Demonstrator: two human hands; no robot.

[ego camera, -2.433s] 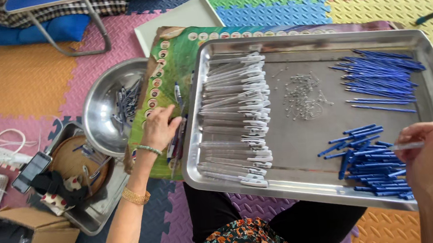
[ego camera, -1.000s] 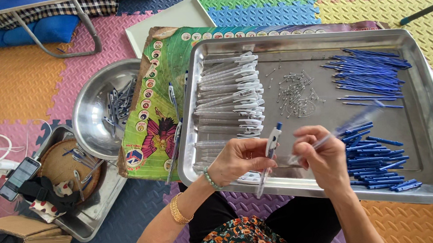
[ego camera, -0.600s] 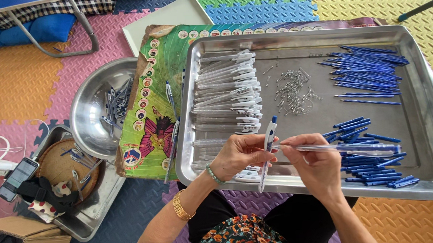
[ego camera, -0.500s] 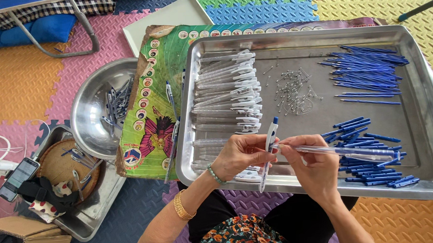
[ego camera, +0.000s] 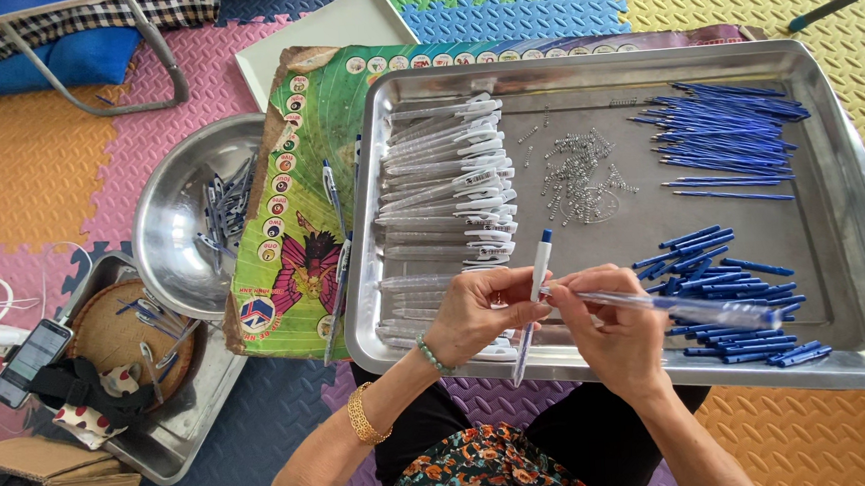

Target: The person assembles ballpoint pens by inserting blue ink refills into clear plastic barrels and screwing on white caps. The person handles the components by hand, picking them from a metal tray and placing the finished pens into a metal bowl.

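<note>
Head view: my left hand [ego camera: 477,315] now pinches a white pen [ego camera: 533,302] upright while my right hand's [ego camera: 613,337] fingers close on a clear barrel [ego camera: 677,308], tips meeting above the tray's [ego camera: 850,197] near rim; both came in from the sides, leaving mid-tray space around the springs [ego camera: 576,172].
</note>
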